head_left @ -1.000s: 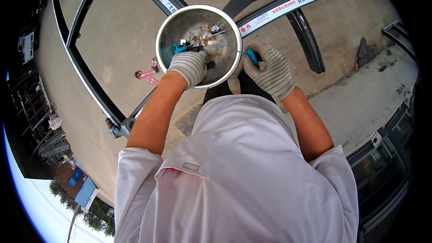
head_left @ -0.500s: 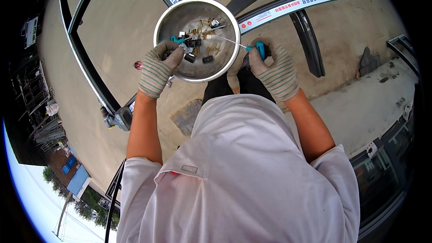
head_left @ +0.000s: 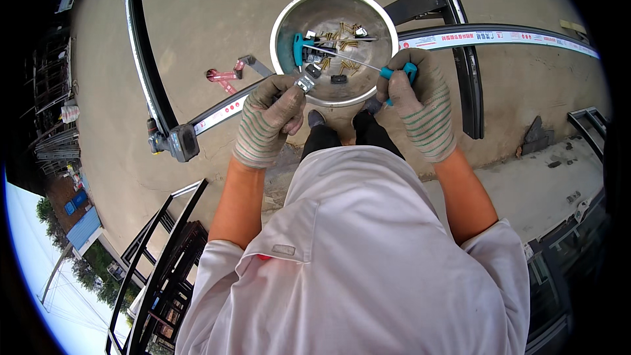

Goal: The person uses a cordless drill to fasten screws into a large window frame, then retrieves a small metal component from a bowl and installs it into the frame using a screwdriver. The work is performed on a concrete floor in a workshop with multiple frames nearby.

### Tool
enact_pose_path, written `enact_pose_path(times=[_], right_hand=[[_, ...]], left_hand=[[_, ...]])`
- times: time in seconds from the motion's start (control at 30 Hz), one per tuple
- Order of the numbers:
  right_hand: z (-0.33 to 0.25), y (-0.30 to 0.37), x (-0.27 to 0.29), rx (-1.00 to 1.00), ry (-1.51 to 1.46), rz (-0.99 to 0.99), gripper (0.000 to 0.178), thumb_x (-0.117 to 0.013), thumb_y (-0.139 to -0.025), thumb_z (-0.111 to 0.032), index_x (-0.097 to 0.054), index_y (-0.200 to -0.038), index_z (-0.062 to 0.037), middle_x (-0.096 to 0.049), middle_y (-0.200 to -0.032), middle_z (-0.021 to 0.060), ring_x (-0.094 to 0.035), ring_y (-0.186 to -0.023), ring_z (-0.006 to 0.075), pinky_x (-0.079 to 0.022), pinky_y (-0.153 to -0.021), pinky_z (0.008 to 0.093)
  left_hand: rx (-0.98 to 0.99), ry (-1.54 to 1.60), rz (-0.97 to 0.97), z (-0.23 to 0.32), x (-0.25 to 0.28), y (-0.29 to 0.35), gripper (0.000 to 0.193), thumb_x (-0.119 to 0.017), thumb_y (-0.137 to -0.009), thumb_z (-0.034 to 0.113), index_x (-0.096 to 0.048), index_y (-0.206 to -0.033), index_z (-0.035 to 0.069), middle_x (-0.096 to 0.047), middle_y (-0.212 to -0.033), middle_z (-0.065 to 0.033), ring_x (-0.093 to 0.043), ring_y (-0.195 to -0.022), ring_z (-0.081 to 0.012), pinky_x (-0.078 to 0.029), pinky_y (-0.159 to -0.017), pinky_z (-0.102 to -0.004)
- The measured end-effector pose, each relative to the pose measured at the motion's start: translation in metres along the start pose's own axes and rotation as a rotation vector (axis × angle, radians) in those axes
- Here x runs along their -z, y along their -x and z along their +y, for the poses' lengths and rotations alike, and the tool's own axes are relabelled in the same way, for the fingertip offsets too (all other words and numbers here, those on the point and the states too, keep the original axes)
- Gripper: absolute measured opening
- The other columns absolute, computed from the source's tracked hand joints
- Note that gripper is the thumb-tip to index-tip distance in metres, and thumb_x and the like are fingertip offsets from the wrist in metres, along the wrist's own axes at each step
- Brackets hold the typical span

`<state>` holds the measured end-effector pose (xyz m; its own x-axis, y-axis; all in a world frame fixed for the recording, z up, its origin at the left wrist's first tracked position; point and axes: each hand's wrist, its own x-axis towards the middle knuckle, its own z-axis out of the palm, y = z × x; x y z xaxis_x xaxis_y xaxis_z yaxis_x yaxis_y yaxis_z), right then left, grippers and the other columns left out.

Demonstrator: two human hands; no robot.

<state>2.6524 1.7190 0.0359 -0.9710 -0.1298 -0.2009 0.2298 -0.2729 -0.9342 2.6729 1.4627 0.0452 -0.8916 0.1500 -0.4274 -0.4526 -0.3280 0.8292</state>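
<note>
Both my hands wear striped, soiled work gloves. My left hand (head_left: 276,118) pinches a small shiny metal fitting (head_left: 304,83) at the near left rim of a steel bowl (head_left: 284,66). At the bowl's right rim, my right hand (head_left: 415,95) is closed around the teal handle of a T-handle hex key (head_left: 342,56), its thin shaft reaching left across the bowl. A second teal T-handle hex key (head_left: 298,48) lies inside, among brass-coloured screws (head_left: 350,66), small black blocks (head_left: 338,79) and other metal fittings (head_left: 360,31).
Dark metal profiles (head_left: 468,85) with printed film strips run around the bowl. A cordless drill (head_left: 176,142) rests at a frame corner on the left. A red tool (head_left: 225,77) lies on the concrete floor. Black frames (head_left: 167,256) stand lower left; a dark slab piece (head_left: 536,137) lies right.
The view has shifted, so the bowl appears farther right. My left hand has drawn the metal fitting from inside the bowl to its near rim, uncovering the second hex key's handle.
</note>
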Motion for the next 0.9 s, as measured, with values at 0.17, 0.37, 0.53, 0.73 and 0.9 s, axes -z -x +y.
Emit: enact_pose_path(times=[0.17, 0.37, 0.53, 0.73, 0.9], right_hand=[[0.006, 0.004, -0.045, 0.036, 0.066, -0.057, 0.015, -0.056, -0.104, -0.007, -0.055, -0.119, -0.0059, -0.062, -0.093, 0.0046, -0.059, -0.08, 0.0104, -0.052, -0.073, 0.0285], [0.017, 0.017, -0.127, 0.145, 0.333, -0.154, 0.013, -0.059, -0.099, -0.003, -0.062, -0.111, -0.0047, -0.062, -0.092, 0.0013, -0.057, -0.082, 0.0074, -0.05, -0.072, 0.0263], [0.037, 0.03, -0.203, 0.41, 0.691, -0.42, 0.02, -0.063, -0.091, 0.0, -0.067, -0.11, -0.0049, -0.069, -0.099, 0.0124, -0.066, -0.085, 0.024, -0.053, -0.078, 0.0347], [0.069, 0.052, -0.303, 0.319, 0.728, -0.614, 0.02, -0.064, -0.091, -0.002, -0.066, -0.11, -0.0048, -0.068, -0.098, 0.0137, -0.067, -0.088, 0.027, -0.054, -0.08, 0.0367], [0.092, 0.064, -0.387, 0.359, 0.682, -0.869, 0.019, -0.064, -0.089, -0.001, -0.066, -0.108, -0.0046, -0.068, -0.098, 0.0129, -0.066, -0.09, 0.0265, -0.054, -0.08, 0.0369]], left_hand=[[-0.027, -0.107, 0.075, 0.017, 0.019, 0.025, 0.012, -0.068, -0.1, 0.015, -0.065, -0.106, 0.006, -0.056, -0.073, -0.0009, -0.041, -0.052, -0.0059, -0.034, -0.048, -0.0229], [-0.048, -0.075, 0.113, 0.024, 0.079, 0.072, 0.015, -0.07, -0.098, 0.017, -0.065, -0.098, 0.003, -0.057, -0.074, 0.0, -0.044, -0.054, -0.0061, -0.037, -0.049, -0.0228], [-0.003, -0.112, 0.128, 0.021, 0.131, 0.123, 0.022, -0.074, -0.096, 0.02, -0.069, -0.103, 0.0, -0.063, -0.078, 0.0, -0.052, -0.064, -0.0051, -0.043, -0.055, -0.0225], [-0.052, -0.053, 0.215, 0.022, 0.202, 0.186, 0.017, -0.073, -0.095, 0.018, -0.068, -0.102, 0.003, -0.062, -0.077, 0.0021, -0.05, -0.062, -0.003, -0.04, -0.053, -0.0202], [-0.074, 0.007, 0.346, 0.016, 0.269, 0.253, 0.019, -0.073, -0.094, 0.017, -0.068, -0.102, 0.0, -0.065, -0.079, 0.0, -0.055, -0.068, -0.0051, -0.045, -0.058, -0.0225]])
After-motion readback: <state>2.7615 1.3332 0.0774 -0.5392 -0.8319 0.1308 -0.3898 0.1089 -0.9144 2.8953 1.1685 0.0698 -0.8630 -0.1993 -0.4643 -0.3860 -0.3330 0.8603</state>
